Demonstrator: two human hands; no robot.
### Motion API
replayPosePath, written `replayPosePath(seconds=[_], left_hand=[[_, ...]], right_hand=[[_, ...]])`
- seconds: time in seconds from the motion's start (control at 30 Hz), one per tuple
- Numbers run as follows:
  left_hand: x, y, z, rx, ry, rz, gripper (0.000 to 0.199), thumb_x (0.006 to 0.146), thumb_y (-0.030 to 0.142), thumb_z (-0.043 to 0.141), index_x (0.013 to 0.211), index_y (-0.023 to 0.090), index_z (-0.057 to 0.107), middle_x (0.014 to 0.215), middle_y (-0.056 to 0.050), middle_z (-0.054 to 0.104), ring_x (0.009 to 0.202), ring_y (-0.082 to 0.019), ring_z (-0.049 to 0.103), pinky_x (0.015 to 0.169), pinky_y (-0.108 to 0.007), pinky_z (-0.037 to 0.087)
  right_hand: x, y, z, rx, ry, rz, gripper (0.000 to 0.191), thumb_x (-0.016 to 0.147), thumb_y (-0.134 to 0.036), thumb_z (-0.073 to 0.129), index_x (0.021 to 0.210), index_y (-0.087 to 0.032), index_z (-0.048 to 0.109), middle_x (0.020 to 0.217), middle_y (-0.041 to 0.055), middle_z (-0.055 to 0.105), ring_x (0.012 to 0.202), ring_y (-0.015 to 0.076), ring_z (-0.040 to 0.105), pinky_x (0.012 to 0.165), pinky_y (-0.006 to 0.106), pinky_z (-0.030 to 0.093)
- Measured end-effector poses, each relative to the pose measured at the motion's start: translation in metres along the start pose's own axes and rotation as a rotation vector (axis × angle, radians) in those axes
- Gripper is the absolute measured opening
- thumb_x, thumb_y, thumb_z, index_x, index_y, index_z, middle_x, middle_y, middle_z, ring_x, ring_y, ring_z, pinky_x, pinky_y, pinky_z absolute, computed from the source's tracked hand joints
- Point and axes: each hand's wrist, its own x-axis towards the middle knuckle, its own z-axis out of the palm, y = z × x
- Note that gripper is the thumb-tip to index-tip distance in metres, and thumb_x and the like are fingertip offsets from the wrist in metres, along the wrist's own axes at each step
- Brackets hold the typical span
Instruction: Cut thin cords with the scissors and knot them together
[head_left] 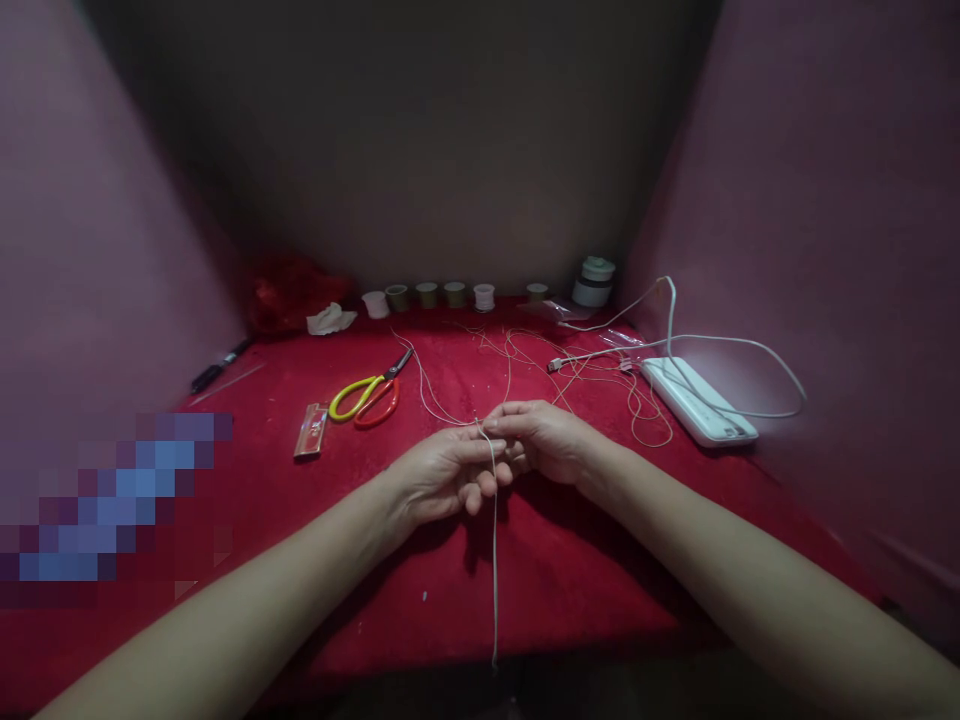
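Observation:
My left hand (454, 473) and my right hand (540, 440) meet above the red cloth, fingertips touching. Both are closed, pinching a thin pale cord (495, 560) between them. One length of the cord hangs down from the fingers toward the near table edge. Thinner strands run from the pinch up and left past the scissors (379, 390), which have one yellow and one red handle. Where the cord passes between the fingers is partly hidden, so I cannot tell whether it is knotted there.
A lighter (310, 432) lies left, near a black marker (217, 368). Several thread spools (455, 294) and a lidded jar (594, 282) line the back, beside crumpled tissue (331, 319). Loose tan thread (651, 420) tangles near a white power bank (697, 402) with a white cable (739, 340).

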Motion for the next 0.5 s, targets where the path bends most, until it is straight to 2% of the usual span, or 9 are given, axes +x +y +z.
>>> replayPosePath(seconds=[0.1,0.17,0.23,0.3,0.4,0.5], left_hand=[[-0.007,0.004,0.001,0.202,-0.055,-0.132,0.014,0.078,0.023,0.054,0.082,0.009,0.055,0.068,-0.006,0.062,0.043,-0.010,0.057,0.031,-0.015,0.041],[-0.018,0.013,0.001,0.472,-0.033,-0.195,0.018,0.076,0.028,0.057,0.081,0.011,0.055,0.062,-0.005,0.062,0.042,-0.013,0.057,0.030,-0.017,0.039],[-0.033,0.027,-0.003,0.769,0.072,-0.193,0.020,0.074,0.032,0.058,0.079,0.013,0.055,0.054,-0.002,0.059,0.038,-0.011,0.052,0.030,-0.016,0.035],[-0.050,0.046,-0.013,0.956,0.205,-0.116,0.020,0.073,0.034,0.060,0.077,0.014,0.058,0.057,-0.001,0.059,0.037,-0.007,0.046,0.032,-0.014,0.031],[-0.074,0.072,-0.035,0.961,0.353,0.050,0.021,0.072,0.034,0.061,0.069,0.013,0.060,0.077,-0.005,0.063,0.042,-0.004,0.045,0.039,-0.016,0.035],[-0.087,0.086,-0.055,0.862,0.421,0.089,0.024,0.078,0.035,0.055,0.082,0.014,0.064,0.058,-0.002,0.057,0.038,-0.005,0.041,0.037,-0.016,0.029]], right_hand=[[0.000,-0.003,-0.005,-0.028,-0.028,0.062,0.004,0.080,-0.017,0.050,0.080,-0.015,0.048,0.062,0.0002,0.058,0.046,0.0122,0.058,0.045,0.025,0.050],[0.000,-0.007,-0.012,-0.069,-0.034,0.101,0.004,0.080,-0.017,0.049,0.079,-0.014,0.047,0.071,0.0052,0.063,0.050,0.0150,0.062,0.041,0.024,0.049],[0.001,-0.011,-0.019,-0.134,0.006,0.099,0.005,0.079,-0.017,0.049,0.076,-0.014,0.047,0.077,0.0093,0.064,0.048,0.0141,0.061,0.037,0.020,0.044],[0.001,-0.014,-0.023,-0.226,0.105,0.048,0.008,0.078,-0.016,0.051,0.070,-0.013,0.049,0.073,0.0091,0.064,0.041,0.0102,0.056,0.032,0.017,0.037],[0.001,-0.015,-0.022,-0.378,0.262,-0.053,0.013,0.074,-0.016,0.056,0.062,-0.014,0.051,0.050,0.0026,0.056,0.032,0.0066,0.045,0.028,0.017,0.029],[0.003,-0.013,-0.017,-0.347,0.271,-0.128,0.015,0.072,-0.017,0.060,0.060,-0.014,0.051,0.037,-0.0024,0.046,0.029,0.0059,0.039,0.029,0.017,0.028]])
